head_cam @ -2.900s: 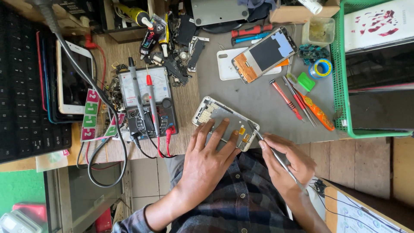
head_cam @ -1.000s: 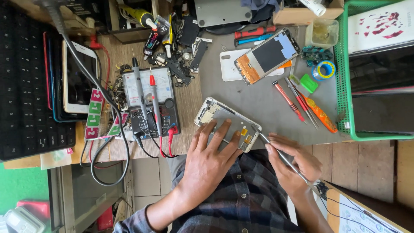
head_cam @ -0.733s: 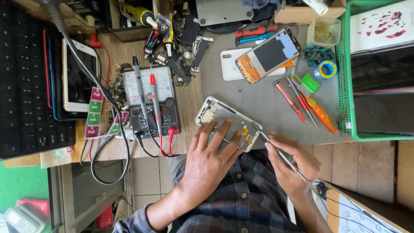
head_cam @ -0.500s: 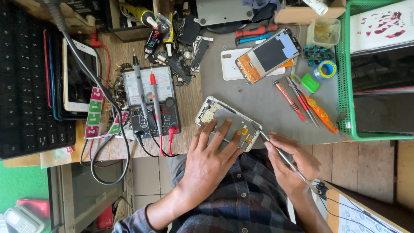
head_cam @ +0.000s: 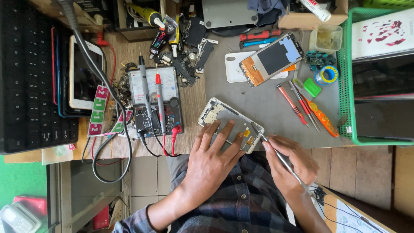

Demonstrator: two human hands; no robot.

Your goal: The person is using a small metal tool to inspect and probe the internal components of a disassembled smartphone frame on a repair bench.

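An opened phone frame (head_cam: pixel 224 117) with bare circuit parts lies tilted at the near edge of the grey work mat (head_cam: pixel 263 97). My left hand (head_cam: pixel 211 162) rests flat on its lower part, fingers spread, pinning it down. My right hand (head_cam: pixel 286 166) grips a thin metal tool (head_cam: pixel 276 151), perhaps tweezers, like a pen. The tool's tip touches the right end of the phone frame, beside small yellow parts.
A multimeter (head_cam: pixel 155 101) with red and black probes sits left of the phone. Another phone body (head_cam: pixel 271 58) lies farther back. Screwdrivers (head_cam: pixel 308 110) and a tape roll (head_cam: pixel 326 75) lie right. A green basket (head_cam: pixel 379 71) stands at the right; a keyboard (head_cam: pixel 26 82) at the left.
Almost nothing has moved. Both hands stay on the phone frame, with the tool tip shifting only slightly at its right end.
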